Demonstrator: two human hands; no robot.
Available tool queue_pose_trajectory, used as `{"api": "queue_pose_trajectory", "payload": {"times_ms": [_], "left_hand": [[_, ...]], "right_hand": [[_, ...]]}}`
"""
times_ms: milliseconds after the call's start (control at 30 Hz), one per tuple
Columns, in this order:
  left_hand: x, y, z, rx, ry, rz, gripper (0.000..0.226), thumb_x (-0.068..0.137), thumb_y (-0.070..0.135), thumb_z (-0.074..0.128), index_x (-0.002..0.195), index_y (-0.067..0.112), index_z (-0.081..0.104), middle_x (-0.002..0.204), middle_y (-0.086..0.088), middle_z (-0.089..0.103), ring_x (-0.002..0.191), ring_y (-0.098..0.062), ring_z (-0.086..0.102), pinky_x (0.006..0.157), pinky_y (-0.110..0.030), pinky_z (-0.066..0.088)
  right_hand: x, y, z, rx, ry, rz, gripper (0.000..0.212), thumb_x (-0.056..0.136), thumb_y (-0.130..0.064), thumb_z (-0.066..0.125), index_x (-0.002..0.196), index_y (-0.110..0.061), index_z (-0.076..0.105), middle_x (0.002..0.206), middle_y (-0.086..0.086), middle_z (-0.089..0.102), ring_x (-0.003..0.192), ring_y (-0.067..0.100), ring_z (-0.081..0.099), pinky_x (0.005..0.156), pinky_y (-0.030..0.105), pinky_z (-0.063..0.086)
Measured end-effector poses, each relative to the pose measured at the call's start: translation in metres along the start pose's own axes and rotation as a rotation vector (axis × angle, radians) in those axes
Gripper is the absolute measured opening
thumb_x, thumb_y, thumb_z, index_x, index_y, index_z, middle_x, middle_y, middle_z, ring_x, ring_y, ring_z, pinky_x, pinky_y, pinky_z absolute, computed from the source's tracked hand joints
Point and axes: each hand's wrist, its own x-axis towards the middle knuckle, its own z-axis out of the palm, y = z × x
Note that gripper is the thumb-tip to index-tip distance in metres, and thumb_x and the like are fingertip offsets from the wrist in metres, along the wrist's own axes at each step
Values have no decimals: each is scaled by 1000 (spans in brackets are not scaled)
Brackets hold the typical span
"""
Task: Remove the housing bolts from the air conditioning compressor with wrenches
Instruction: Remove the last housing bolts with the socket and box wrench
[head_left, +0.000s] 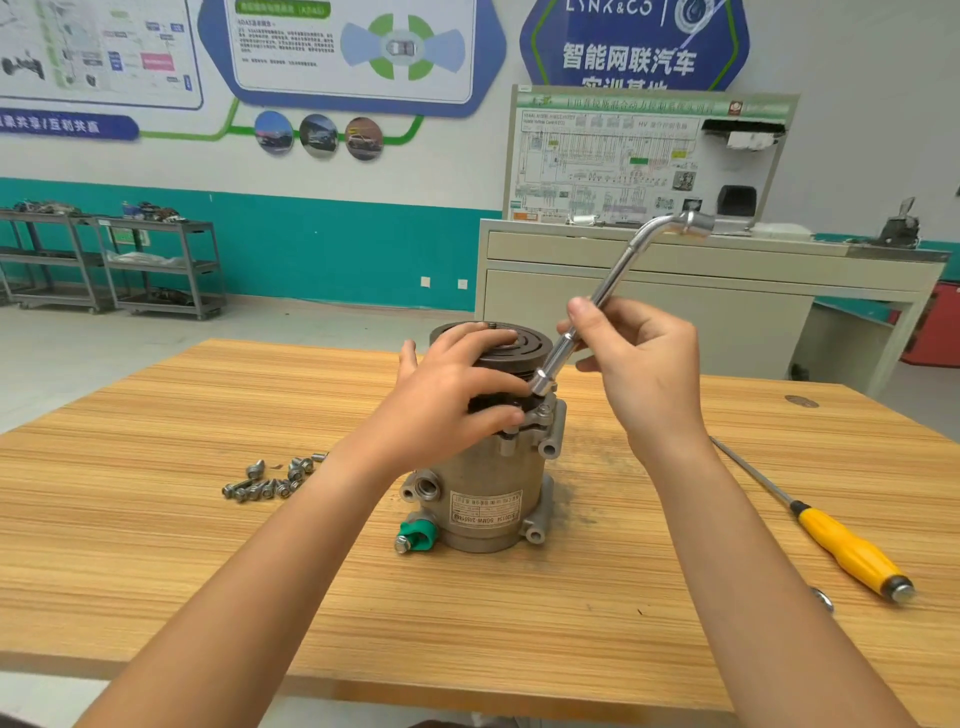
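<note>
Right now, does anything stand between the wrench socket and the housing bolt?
Nothing visible does. The wrench in the right hand has its socket directly above the bolt on the compressor; fingertips of the left hand lie beside it, not under it.

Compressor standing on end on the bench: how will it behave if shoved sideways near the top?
Probably heavy for its size: the compressor looks like cast metal with a thick pulley on top. Standing on end, taller than wide, it could tip or slide on the smooth table, likely why the left hand holds the top.
</note>
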Motion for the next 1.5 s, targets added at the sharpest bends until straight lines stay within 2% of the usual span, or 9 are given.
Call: {"api": "queue_pose_trajectory", "payload": {"times_ms": [167, 300, 433, 533, 700, 833, 1100, 1367, 1500], "left_hand": [[5, 0, 2, 74, -22, 77, 18, 87, 31, 65, 100, 24, 74, 150, 7, 35, 141, -9, 13, 106, -70, -2], [10, 2, -8, -133, 44, 32, 10, 88, 26, 64, 90, 22, 73, 136, 11, 49, 135, -10, 32, 109, -56, 19], [9, 0, -39, -454, 328, -81, 18, 86, 19, 65, 80, 36, 61, 99, 18, 60, 94, 9, 54, 91, -17, 41], [-13, -24, -59, -526, 468, -227, 16, 87, 14, 62, 84, 30, 63, 78, 12, 63, 66, 9, 59, 65, -8, 47], [-96, -105, -66, -490, 378, -715, 20, 93, 18, 56, 109, 12, 66, 86, -1, 67, 74, -12, 57, 69, -24, 46], [-154, -143, -43, -365, 283, -926, 17, 92, 10, 59, 105, 4, 68, 84, -4, 70, 73, -21, 57, 70, -31, 46], [-156, -181, -19, -10, 308, -973, 12, 84, 11, 70, 93, 3, 72, 102, -14, 70, 99, -28, 59, 79, -28, 35], [-135, -194, -3, -51, 243, -937, 20, 89, 10, 62, 106, 5, 71, 112, -10, 68, 107, -24, 58, 83, -27, 37], [-135, -198, 0, -81, 252, -911, 19, 92, 12, 58, 103, 8, 72, 111, -8, 68, 94, -14, 52, 81, -27, 36]], "right_hand": [[-6, 8, -1, -37, -30, 20, 22, 87, -22, 61, 65, -26, 65, 68, -3, 69, 68, 9, 63, 63, 35, 53], [-7, 10, -6, -51, -23, 15, 21, 87, -23, 61, 67, -25, 65, 69, 1, 69, 70, 15, 64, 62, 37, 53], [-5, 9, -10, -35, -35, 10, 21, 88, -23, 60, 68, -28, 65, 68, -12, 69, 68, 2, 64, 57, 19, 52], [-6, 9, -11, -17, -48, 5, 20, 87, -23, 60, 69, -29, 65, 69, -14, 70, 68, 2, 64, 57, 16, 51], [-13, 9, -7, 16, -93, -4, 19, 87, -22, 61, 70, -30, 66, 71, -13, 70, 69, 1, 65, 61, 16, 51], [-17, 7, 3, 33, -120, 4, 16, 86, -23, 61, 72, -30, 67, 71, -14, 70, 69, 0, 65, 61, 15, 51], [-28, 2, 19, 54, -194, 14, 12, 85, -22, 62, 78, -31, 67, 73, -17, 70, 73, -2, 65, 60, 11, 49], [-31, 3, 24, 58, -229, 27, 14, 84, -20, 63, 75, -30, 67, 72, -15, 70, 70, -2, 65, 57, 9, 48], [-31, 5, 26, 58, -233, 29, 17, 84, -19, 63, 76, -34, 66, 74, -15, 71, 72, -1, 66, 59, 10, 49]]}}
